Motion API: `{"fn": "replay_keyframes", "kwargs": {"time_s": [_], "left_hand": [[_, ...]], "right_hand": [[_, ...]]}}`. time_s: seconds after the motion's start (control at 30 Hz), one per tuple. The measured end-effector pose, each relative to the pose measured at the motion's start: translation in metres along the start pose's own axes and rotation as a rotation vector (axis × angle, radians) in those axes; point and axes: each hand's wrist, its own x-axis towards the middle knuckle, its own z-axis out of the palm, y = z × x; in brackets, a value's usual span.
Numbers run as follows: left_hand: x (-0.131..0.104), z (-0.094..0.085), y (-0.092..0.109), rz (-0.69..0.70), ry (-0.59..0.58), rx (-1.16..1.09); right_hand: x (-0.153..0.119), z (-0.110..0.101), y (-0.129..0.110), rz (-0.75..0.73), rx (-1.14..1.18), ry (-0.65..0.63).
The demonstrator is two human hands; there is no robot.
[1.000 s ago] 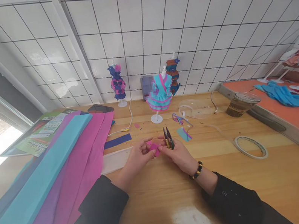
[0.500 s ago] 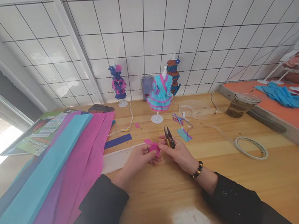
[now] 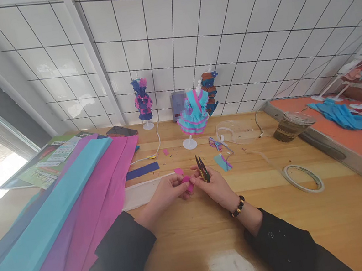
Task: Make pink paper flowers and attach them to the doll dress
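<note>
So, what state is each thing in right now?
Left hand: pinching the pink piece.
Right hand: pinching the same piece, snips in its grip.
Snips: blades slightly apart.
Pink piece: held between both hands.
Cup: lid on, dark contents.
Tape roll: lying flat.
Turquoise dress: on its stand.
Turquoise sheet: lying over other sheets.

tabletop (image 3: pixel 191 240): smooth glossy wood | wall tiles (image 3: pixel 158 19): glossy | snips (image 3: pixel 202 167): metal | pink piece (image 3: pixel 188 183): matt, paper-like

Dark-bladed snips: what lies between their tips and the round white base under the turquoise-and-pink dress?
Bare wooden tabletop between the snips and the base, in the head view.
</note>
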Motion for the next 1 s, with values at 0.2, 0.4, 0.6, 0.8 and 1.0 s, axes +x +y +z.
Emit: {"fn": "replay_keyframes", "kwargs": {"time_s": [0.2,0.4,0.6,0.8,1.0], "left_hand": [[0.0006,0.0017,-0.0007,-0.024,-0.011,-0.041],[0.0007,-0.0001,-0.0021,-0.039,-0.012,-0.021],[0.0007,-0.0007,-0.0011,-0.052,-0.009,-0.052],[0.0013,-0.0005,-0.0045,-0.062,-0.055,-0.046],[0.0013,-0.0009,-0.0053,-0.054,-0.063,-0.026]], "right_hand": [[-0.0001,0.0000,0.0011,-0.007,-0.006,-0.011],[0.0019,-0.0015,0.0047,-0.015,-0.003,0.037],[0.0026,-0.0019,0.0061,-0.023,-0.005,0.023],[0.0004,-0.0012,0.0020,-0.005,-0.030,-0.007],[-0.0003,-0.0016,0.0000,-0.007,-0.045,-0.011]]}}
